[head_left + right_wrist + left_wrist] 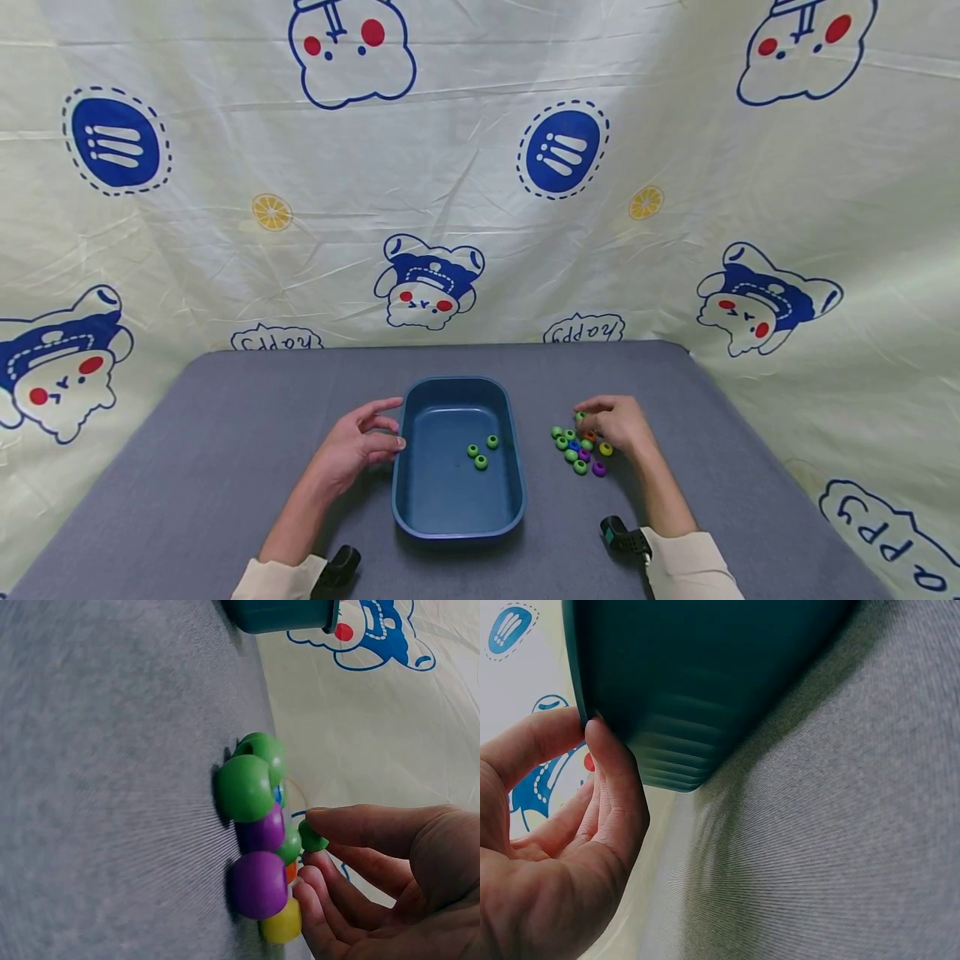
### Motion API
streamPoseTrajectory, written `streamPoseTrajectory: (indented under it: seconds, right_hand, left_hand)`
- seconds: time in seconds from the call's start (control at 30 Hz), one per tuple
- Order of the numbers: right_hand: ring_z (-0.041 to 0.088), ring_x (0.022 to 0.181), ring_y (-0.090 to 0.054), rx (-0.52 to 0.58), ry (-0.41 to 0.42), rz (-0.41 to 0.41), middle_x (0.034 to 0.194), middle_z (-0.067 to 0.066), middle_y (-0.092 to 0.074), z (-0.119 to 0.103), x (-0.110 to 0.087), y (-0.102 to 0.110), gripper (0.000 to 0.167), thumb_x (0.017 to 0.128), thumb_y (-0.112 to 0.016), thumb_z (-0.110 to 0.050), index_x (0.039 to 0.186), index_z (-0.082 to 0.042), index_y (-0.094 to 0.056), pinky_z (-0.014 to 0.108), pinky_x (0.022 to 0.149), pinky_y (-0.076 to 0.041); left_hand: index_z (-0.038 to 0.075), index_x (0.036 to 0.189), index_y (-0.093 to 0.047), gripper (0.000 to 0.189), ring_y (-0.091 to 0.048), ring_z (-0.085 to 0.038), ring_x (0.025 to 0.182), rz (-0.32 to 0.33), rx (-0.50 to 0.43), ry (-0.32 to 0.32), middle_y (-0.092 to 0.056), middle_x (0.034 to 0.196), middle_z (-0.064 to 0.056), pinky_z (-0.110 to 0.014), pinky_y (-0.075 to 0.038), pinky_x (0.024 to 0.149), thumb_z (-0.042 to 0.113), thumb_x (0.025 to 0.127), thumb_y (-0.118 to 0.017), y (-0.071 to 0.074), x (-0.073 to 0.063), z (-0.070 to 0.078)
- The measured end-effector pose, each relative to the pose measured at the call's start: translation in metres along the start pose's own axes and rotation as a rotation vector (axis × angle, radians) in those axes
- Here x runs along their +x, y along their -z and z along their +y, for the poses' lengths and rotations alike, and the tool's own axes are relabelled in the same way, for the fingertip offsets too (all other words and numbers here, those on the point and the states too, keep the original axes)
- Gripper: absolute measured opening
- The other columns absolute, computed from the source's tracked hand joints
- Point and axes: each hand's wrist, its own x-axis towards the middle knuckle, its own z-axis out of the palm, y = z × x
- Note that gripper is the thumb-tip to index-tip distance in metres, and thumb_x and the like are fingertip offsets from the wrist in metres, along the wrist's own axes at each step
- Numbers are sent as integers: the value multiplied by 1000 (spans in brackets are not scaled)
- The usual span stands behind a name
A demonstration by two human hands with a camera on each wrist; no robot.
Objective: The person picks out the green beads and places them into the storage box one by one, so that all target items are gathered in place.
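My left hand [358, 446] is at the left rim of a blue rectangular tray [457, 535]. Its thumb and index finger touch the rim, and the other fingers are loosely bent, as the left wrist view also shows. Three green beads [481, 462] lie on the tray's floor, toward its right side. To the right of the tray, my right hand [617, 423] pinches a green bead [312, 837] between thumb and fingertips. This bead is over the far side of a loose group of beads on the table, with more green beads [580, 467] among them.
The group also has purple beads [598, 469], a yellow bead [606, 448], an orange bead [589, 436] and a blue bead [573, 446]. A grey cloth covers the table [300, 392]. Behind it hangs a pale printed curtain [465, 183].
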Motion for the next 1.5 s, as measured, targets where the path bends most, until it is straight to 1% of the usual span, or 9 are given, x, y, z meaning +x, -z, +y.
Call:
streamPoseTrajectory:
  seconds: [0.27,0.47,0.6,0.7,0.77,0.87,1.17,1.27,1.5]
  right_hand:
    - [26,100,-65,-21,19,10,109,13,-76,-11,-2,1,26,86,-75,-13,110,-3,-77,31,75,-46]
    - [29,106,-65,-34,45,5,113,13,-75,-22,-6,3,26,89,-74,-15,112,-5,-76,38,82,-51]
    - [29,103,-65,-36,80,-2,112,13,-75,-32,-11,3,25,91,-72,-16,113,-5,-75,39,81,-52]
    - [28,100,-65,-23,96,-4,112,13,-75,-40,-15,1,24,91,-73,-16,113,-7,-76,34,76,-50]
    - [28,97,-64,-6,101,-13,113,14,-74,-44,-17,0,23,92,-73,-16,113,-7,-76,32,70,-49]
    - [28,97,-63,11,108,-12,114,14,-72,-50,-20,-2,22,92,-74,-16,112,-9,-76,31,67,-47]
    - [24,96,-65,19,153,-14,106,10,-73,-64,-27,-11,20,90,-76,-14,109,-11,-78,32,71,-52]
    - [22,95,-66,2,179,-13,103,8,-73,-68,-29,-17,19,89,-77,-13,108,-11,-78,34,77,-54]
    - [18,89,-66,25,222,-16,97,5,-74,-78,-35,-31,19,86,-78,-10,105,-9,-78,34,77,-54]
  left_hand:
    - [6,146,-50,63,-69,-18,80,8,7,-3,-62,109,-19,-29,-61,77,-3,88,-71,0,0,0]
    - [6,146,-50,62,-69,-18,80,6,2,1,-62,108,-17,-30,-61,77,-3,88,-71,0,0,0]
    - [6,147,-49,63,-69,-18,80,6,-2,1,-62,106,-15,-29,-61,77,-3,88,-71,0,-1,0]
    - [5,147,-49,63,-69,-18,80,6,-2,-1,-62,107,-16,-29,-61,77,-3,88,-70,0,-2,-1]
    - [5,147,-49,63,-69,-18,80,7,-2,-3,-62,108,-16,-29,-61,77,-3,89,-70,0,-2,-1]
    - [6,147,-50,62,-69,-18,80,10,3,-2,-62,108,-17,-29,-61,77,-2,89,-71,0,-2,-1]
    - [6,147,-50,63,-69,-18,81,8,7,1,-62,108,-16,-29,-61,78,-1,88,-71,0,-2,0]
    - [6,147,-50,63,-69,-18,80,8,6,2,-62,108,-16,-29,-61,78,-2,88,-71,0,-1,0]
    - [7,147,-50,62,-69,-19,81,7,12,0,-62,109,-17,-31,-61,79,-1,89,-71,-1,-1,0]
